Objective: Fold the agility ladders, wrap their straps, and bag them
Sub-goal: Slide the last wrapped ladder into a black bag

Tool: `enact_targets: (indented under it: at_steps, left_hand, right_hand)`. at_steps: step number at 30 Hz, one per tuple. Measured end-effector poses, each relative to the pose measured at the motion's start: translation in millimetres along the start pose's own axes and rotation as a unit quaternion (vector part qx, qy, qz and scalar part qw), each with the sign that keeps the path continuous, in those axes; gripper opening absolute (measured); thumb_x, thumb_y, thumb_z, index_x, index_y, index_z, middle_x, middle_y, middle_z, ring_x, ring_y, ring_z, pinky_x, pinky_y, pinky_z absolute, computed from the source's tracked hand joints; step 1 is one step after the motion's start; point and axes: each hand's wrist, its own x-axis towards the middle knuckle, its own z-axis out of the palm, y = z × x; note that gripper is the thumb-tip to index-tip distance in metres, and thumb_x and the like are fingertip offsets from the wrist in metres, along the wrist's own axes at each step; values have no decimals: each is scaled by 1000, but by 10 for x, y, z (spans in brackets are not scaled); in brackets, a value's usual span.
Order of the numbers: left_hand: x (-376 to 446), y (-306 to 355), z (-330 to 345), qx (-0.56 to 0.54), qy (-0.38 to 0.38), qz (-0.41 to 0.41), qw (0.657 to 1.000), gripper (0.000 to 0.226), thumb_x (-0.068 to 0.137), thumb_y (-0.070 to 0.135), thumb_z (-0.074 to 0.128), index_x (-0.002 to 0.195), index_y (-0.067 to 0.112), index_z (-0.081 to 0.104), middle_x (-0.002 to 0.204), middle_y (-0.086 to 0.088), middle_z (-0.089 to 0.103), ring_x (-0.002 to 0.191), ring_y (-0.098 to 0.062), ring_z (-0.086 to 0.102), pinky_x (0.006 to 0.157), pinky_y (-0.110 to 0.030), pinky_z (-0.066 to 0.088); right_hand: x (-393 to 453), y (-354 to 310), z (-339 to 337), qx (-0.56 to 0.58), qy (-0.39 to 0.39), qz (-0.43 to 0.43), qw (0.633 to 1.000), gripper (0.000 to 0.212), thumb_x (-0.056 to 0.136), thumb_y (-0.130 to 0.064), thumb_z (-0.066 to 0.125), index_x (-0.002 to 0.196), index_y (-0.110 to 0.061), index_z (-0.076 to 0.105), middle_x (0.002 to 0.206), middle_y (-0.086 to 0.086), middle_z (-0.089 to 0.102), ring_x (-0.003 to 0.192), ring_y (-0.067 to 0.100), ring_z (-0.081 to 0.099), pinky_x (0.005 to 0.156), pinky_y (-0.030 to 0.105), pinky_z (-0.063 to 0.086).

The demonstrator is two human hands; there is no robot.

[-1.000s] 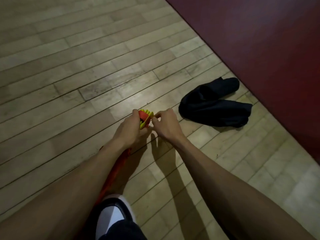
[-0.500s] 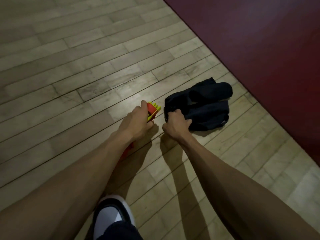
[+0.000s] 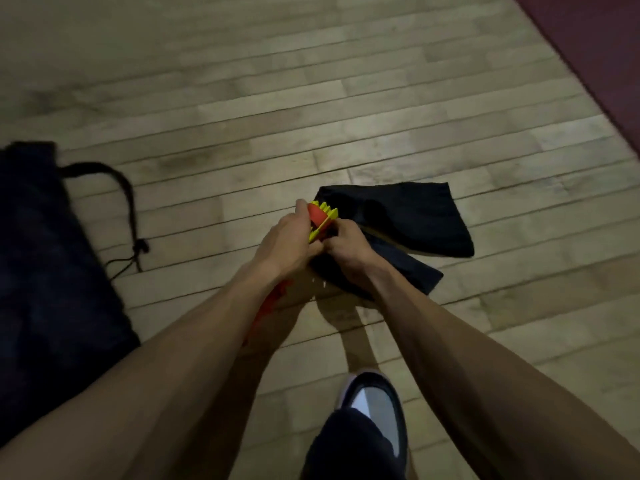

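Note:
A folded agility ladder [image 3: 320, 216], a stack of yellow rungs wrapped in a red strap, is gripped by my left hand [image 3: 289, 239] above the floor. Its red lower part [image 3: 273, 299] shows under my left forearm. My right hand [image 3: 348, 242] is closed on the edge of a small black bag [image 3: 412, 220] right beside the ladder's top end. The rest of that bag hangs and drapes to the right of my hands, over the floor. Whether the bag's mouth is open is hidden by my hands.
A larger black drawstring bag [image 3: 45, 271] lies on the wooden floor at the left, its cord [image 3: 128, 209] trailing toward the middle. A dark red floor area [image 3: 602, 53] fills the upper right corner. My shoe [image 3: 375, 407] stands below my hands.
My right hand has lifted the small black bag off the floor and brought it against the ladder. My view has swung left, bringing the large drawstring bag into sight.

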Motion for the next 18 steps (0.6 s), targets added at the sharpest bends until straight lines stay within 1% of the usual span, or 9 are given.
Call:
enact_targets:
  at_steps: [2, 4, 6, 8, 9, 11, 13, 16, 18]
  left_hand:
    - [-105, -269, -94, -14, -1, -20, 1000, 56, 91, 22, 67, 132, 9, 31, 114, -12, 54, 95, -27, 56, 75, -37, 42]
    - [-199, -441, -123, -18, -11, -31, 999, 55, 92, 23, 67, 131, 11, 31, 112, -9, 52, 94, -25, 55, 76, -39, 46]
    - [-238, -512, -88, -32, -19, -30, 999, 52, 92, 24, 68, 127, 13, 31, 112, -10, 54, 94, -27, 57, 80, -44, 51]
    - [-222, -462, -50, -43, -29, -23, 998, 48, 91, 22, 69, 120, 15, 31, 110, -12, 55, 92, -28, 58, 78, -43, 51]
    - [-207, -427, -28, -52, -33, -21, 998, 47, 90, 20, 68, 117, 16, 29, 109, -12, 55, 90, -28, 58, 75, -41, 50]
    - [-167, -363, -5, -70, -36, -21, 997, 47, 90, 19, 68, 114, 16, 28, 107, -12, 54, 86, -27, 56, 68, -36, 44]
    - [-153, -331, -4, -84, -37, -35, 995, 45, 89, 19, 67, 112, 15, 28, 105, -11, 53, 85, -27, 54, 65, -35, 39]
    - [-168, -415, -35, -99, -28, -62, 993, 44, 88, 19, 66, 110, 12, 29, 102, -12, 51, 87, -31, 52, 69, -35, 38]
    - [-214, -512, -49, -106, -18, -77, 991, 43, 88, 20, 66, 109, 12, 30, 101, -13, 52, 86, -31, 53, 69, -35, 38]
  right_hand:
    - [50, -37, 205, -149, 20, -60, 987, 20, 86, -3, 61, 103, -10, 69, 98, 7, 73, 94, 23, 68, 86, 40, 55]
    - [61, -17, 272, -278, 46, -91, 955, 25, 88, -20, 69, 112, -14, 68, 111, 4, 69, 105, 21, 62, 94, 44, 52]
    - [6, 16, 242, -391, 45, -54, 918, 46, 83, -39, 75, 121, -19, 60, 124, 4, 54, 118, 24, 48, 102, 51, 42]
    - [-54, 59, 175, -458, -6, -2, 889, 66, 79, -40, 79, 131, -20, 45, 134, 10, 39, 128, 31, 34, 107, 61, 32]
    - [-77, 94, 170, -470, -30, 13, 882, 70, 80, -35, 79, 134, -19, 38, 136, 13, 36, 130, 35, 32, 106, 63, 33]
    - [-38, 218, 200, -449, -42, 4, 893, 63, 85, -25, 74, 133, -14, 34, 133, 19, 42, 124, 40, 43, 99, 55, 43]
    - [-11, 260, 233, -395, -14, -19, 918, 48, 88, -18, 69, 123, -10, 38, 119, 17, 56, 106, 36, 57, 82, 41, 46]
    - [78, 141, 338, -203, 75, 8, 976, 35, 85, -5, 68, 108, -13, 42, 94, 3, 58, 83, 19, 55, 69, 27, 36]
    - [136, 10, 438, -61, 112, 24, 992, 38, 85, 2, 63, 113, -16, 44, 88, -3, 57, 82, 14, 57, 65, 24, 42]
